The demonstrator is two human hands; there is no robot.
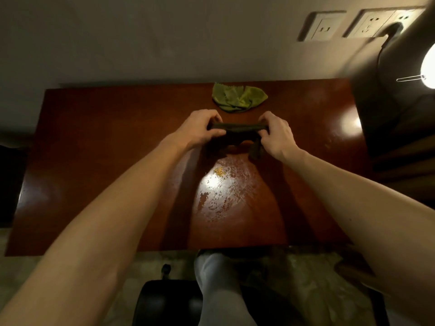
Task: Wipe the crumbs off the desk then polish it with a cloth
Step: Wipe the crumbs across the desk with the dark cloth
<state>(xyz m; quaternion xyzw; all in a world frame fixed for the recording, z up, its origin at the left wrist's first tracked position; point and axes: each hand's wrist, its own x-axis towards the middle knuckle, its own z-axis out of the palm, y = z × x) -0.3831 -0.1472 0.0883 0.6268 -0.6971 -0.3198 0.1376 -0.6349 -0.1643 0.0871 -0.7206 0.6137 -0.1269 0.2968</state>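
Reddish-brown desk [94,161], lamp [428,67] glaring at right, cut off by the frame. Mid-desk, left hand [200,128] and right hand [277,135] each gripped an end of dark cloth [235,127]; its lower folds lost in shadow. Green cloth [239,97] lay beyond. Crumbs [219,171] sat nearer, in glare.

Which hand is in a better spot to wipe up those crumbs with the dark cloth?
Probably the left hand. Both hands grip the dark cloth, but the crumbs on the desk lie nearer the left hand than the right hand.

reddish-brown desk [94,142], dark cloth [235,131], green cloth [237,97], yellow crumbs [219,171]
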